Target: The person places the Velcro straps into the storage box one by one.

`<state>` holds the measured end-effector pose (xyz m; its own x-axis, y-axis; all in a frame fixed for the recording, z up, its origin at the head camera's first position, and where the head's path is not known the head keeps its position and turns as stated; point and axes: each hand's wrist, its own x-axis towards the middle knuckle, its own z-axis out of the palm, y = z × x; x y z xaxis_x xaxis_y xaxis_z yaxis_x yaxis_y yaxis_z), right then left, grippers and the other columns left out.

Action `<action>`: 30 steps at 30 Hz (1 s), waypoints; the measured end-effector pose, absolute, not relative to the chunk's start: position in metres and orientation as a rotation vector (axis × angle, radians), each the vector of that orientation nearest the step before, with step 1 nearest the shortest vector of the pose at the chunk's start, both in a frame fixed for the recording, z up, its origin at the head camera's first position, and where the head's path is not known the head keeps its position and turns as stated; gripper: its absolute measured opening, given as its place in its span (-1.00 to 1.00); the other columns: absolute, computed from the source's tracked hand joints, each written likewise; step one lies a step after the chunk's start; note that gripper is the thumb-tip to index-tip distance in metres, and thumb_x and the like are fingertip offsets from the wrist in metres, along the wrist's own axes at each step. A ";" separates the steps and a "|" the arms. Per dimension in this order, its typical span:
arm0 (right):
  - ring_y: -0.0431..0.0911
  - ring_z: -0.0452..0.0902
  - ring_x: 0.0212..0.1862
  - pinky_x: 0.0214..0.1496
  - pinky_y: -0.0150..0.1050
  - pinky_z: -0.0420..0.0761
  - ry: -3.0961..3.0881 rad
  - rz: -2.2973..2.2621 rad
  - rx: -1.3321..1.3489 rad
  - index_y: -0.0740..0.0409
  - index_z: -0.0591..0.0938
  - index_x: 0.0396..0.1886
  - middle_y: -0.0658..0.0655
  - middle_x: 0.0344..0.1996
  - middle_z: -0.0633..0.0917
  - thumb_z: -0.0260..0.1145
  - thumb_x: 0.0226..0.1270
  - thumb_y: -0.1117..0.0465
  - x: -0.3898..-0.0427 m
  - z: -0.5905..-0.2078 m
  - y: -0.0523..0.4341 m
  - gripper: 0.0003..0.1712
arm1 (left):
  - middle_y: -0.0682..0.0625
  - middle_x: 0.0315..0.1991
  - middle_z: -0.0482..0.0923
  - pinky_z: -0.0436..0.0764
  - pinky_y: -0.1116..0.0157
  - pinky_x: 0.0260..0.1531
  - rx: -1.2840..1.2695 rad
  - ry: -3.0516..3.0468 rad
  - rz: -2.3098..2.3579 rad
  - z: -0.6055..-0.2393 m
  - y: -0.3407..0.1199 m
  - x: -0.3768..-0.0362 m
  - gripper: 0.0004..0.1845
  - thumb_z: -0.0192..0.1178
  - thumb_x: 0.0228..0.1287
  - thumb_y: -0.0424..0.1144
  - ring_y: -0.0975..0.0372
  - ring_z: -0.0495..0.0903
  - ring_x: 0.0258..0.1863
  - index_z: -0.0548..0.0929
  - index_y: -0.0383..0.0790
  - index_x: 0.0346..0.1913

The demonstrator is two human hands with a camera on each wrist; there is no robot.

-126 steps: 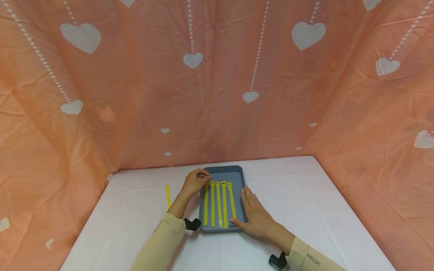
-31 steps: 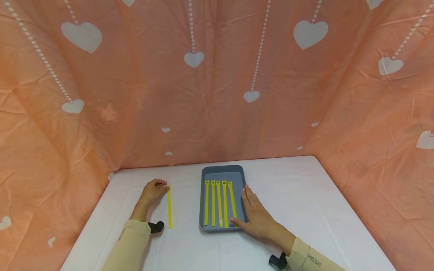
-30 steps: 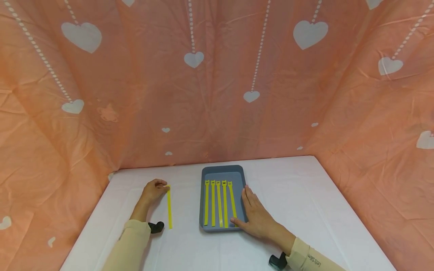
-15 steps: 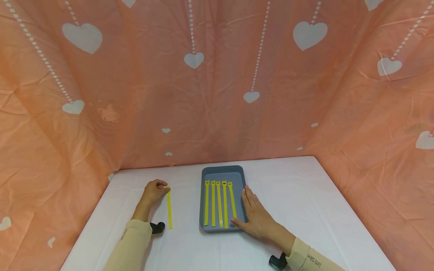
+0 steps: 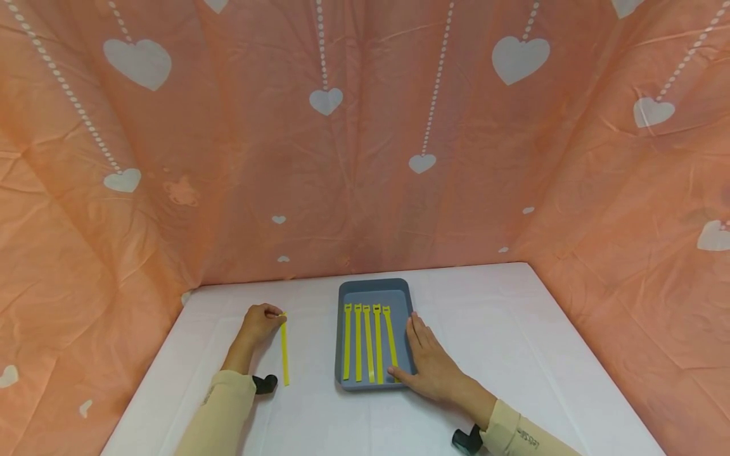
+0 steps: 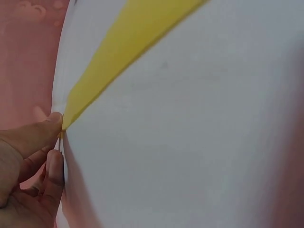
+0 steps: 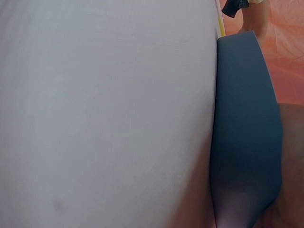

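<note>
A yellow cable tie (image 5: pixel 285 354) with a wider head lies lengthwise on the white table, left of the tray. My left hand (image 5: pixel 260 323) pinches its head end between thumb and fingers; in the left wrist view the fingertips (image 6: pixel 56 118) meet at the end of the yellow strip (image 6: pixel 114 57). Several like ties (image 5: pixel 369 345) lie side by side in a blue-grey tray (image 5: pixel 373 285), heads toward the far side. My right hand (image 5: pixel 430 364) rests along the tray's right rim, fingers straight, thumb over the near end of the rightmost tie. The right wrist view shows the tray's outer wall (image 7: pixel 244 128).
A white cloth (image 5: pixel 513 354) covers the table. An orange curtain with white hearts (image 5: pixel 365 209) hangs behind it and at both sides. Black wrist cameras (image 5: pixel 265 384) sit by both sleeves.
About four seconds ago my left hand was at the leftmost tie in the tray; it let go and moved left to the tie on the table. My right hand stayed in place.
</note>
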<state>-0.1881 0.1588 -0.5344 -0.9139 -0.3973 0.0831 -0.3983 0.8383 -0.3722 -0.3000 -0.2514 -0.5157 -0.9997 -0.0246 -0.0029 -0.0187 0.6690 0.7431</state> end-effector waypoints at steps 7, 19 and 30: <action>0.23 -0.20 0.75 0.74 0.12 0.01 -3.017 0.615 0.643 0.47 -0.05 0.71 0.42 0.73 -0.13 0.24 0.52 -0.42 -0.189 -0.534 0.159 0.30 | -0.24 -0.19 0.61 0.56 0.28 -0.15 0.003 -2.881 -1.261 -0.519 -0.251 -0.299 -0.79 0.35 0.43 -0.38 0.04 0.61 -0.16 0.69 -0.53 -0.06; 0.23 -0.21 0.75 0.74 0.11 0.00 -3.018 0.610 0.649 0.48 -0.06 0.71 0.43 0.73 -0.13 0.24 0.52 -0.42 -0.188 -0.534 0.159 0.30 | -0.27 -0.13 0.71 0.63 0.24 -0.08 -0.029 -2.813 -1.305 -0.525 -0.248 -0.299 -0.81 0.33 0.47 -0.36 0.00 0.71 -0.10 0.63 -0.43 -0.03; 0.22 -0.21 0.75 0.74 0.11 0.01 -3.026 0.596 0.640 0.47 -0.05 0.71 0.42 0.73 -0.13 0.23 0.52 -0.43 -0.189 -0.534 0.158 0.30 | -0.24 -0.14 0.75 0.66 0.40 -0.41 0.051 -2.700 -1.584 -0.519 -0.247 -0.297 -0.67 0.35 0.45 -0.40 0.36 0.68 -0.39 0.58 -0.50 0.15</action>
<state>-0.1889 0.1583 -0.5340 -0.9175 -0.3917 0.0693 -0.3888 0.8459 -0.3650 -0.2975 -0.2475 -0.5190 -0.9994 -0.0338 -0.0072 -0.0228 0.4878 0.8727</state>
